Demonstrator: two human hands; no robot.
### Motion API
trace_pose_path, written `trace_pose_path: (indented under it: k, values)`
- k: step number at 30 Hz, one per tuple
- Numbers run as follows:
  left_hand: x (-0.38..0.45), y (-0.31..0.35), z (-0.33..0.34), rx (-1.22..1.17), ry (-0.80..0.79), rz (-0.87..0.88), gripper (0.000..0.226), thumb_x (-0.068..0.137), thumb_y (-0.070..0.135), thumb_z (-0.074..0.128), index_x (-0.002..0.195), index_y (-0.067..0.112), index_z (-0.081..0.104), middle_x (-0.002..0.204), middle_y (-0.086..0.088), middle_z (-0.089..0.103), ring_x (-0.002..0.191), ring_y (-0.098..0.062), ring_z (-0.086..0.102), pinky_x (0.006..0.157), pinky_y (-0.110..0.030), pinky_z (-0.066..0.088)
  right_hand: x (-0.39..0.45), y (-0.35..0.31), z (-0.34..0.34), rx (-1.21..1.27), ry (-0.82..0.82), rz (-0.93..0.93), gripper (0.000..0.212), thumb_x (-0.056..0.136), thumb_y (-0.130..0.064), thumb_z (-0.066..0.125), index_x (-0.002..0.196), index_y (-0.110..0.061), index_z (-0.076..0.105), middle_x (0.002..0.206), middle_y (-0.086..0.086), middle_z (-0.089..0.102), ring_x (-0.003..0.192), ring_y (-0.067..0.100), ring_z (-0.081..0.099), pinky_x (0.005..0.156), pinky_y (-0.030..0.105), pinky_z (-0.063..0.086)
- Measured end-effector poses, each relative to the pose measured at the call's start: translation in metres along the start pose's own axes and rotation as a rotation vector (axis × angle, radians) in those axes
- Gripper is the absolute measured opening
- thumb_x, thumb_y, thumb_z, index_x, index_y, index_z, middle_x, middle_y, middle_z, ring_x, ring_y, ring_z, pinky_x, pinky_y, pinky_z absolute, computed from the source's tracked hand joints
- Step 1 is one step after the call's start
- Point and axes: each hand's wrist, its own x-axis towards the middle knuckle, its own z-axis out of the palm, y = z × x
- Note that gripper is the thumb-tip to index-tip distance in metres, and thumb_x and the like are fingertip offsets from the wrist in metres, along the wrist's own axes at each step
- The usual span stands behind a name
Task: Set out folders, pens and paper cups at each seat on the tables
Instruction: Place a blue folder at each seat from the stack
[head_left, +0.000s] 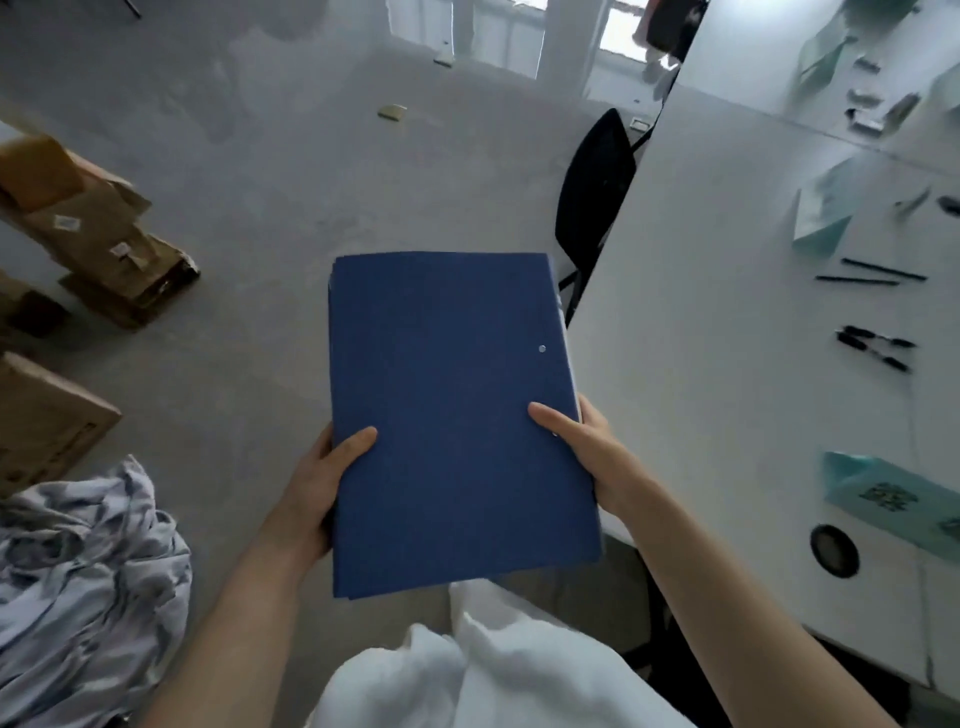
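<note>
A stack of blue folders (452, 415) is held flat in front of me, above the floor and just left of the white table (717, 364). My left hand (322, 483) grips its left edge, thumb on the top cover. My right hand (582, 441) grips the right edge, thumb on top as well. On the table lie several black pens (875, 348) and two more thin pens (872, 275). Teal folders (826, 213) and another teal folder (893, 493) lie on the table too. No paper cups are visible.
A black chair (592, 197) stands at the table's left edge. Cardboard boxes (104, 234) sit on the floor at the left, with crumpled grey-blue cloth (83, 587) near me. A round cable hole (834, 551) is in the tabletop.
</note>
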Motion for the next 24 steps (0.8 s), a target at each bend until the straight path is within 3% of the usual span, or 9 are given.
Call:
trace_pose_path:
  k: [4, 11, 17, 24]
  values:
    - [0.054, 0.025, 0.037, 0.087, -0.075, -0.037, 0.051, 0.080, 0.029, 0.068, 0.130, 0.023, 0.055, 0.119, -0.003, 0.070, 0.102, -0.026, 0.070, 0.073, -0.038, 0.059, 0.030, -0.027, -0.031, 0.006, 0.094, -0.040, 0.053, 0.079, -0.031, 0.075, 0.125, -0.025, 0.049, 0.115, 0.002, 0.068, 0.095, 0.022, 0.071, 0.073, 0.039, 0.059]
    - [0.145, 0.061, 0.096, 0.270, -0.259, -0.197, 0.044, 0.087, 0.022, 0.064, 0.130, 0.015, 0.055, 0.120, -0.007, 0.070, 0.104, -0.029, 0.069, 0.074, -0.037, 0.061, 0.063, -0.039, -0.077, 0.015, 0.328, -0.032, 0.055, 0.077, -0.047, 0.073, 0.120, -0.023, 0.050, 0.114, -0.001, 0.067, 0.095, 0.019, 0.070, 0.079, 0.042, 0.060]
    - [0.223, 0.081, 0.160, 0.497, -0.412, -0.274, 0.032, 0.090, 0.007, 0.059, 0.122, 0.012, 0.058, 0.109, -0.009, 0.073, 0.091, -0.028, 0.072, 0.072, -0.038, 0.058, 0.083, -0.043, -0.105, 0.062, 0.561, -0.023, 0.053, 0.077, -0.040, 0.075, 0.119, -0.019, 0.050, 0.113, 0.002, 0.067, 0.095, 0.021, 0.069, 0.081, 0.044, 0.059]
    - [0.297, 0.111, 0.241, 0.756, -0.772, -0.349, 0.067, 0.061, 0.014, 0.072, 0.126, 0.019, 0.057, 0.116, -0.005, 0.071, 0.101, -0.030, 0.069, 0.078, -0.043, 0.057, 0.081, -0.051, -0.106, 0.184, 0.831, -0.007, 0.049, 0.081, -0.021, 0.074, 0.121, -0.015, 0.048, 0.113, -0.003, 0.065, 0.095, 0.013, 0.066, 0.071, 0.023, 0.054]
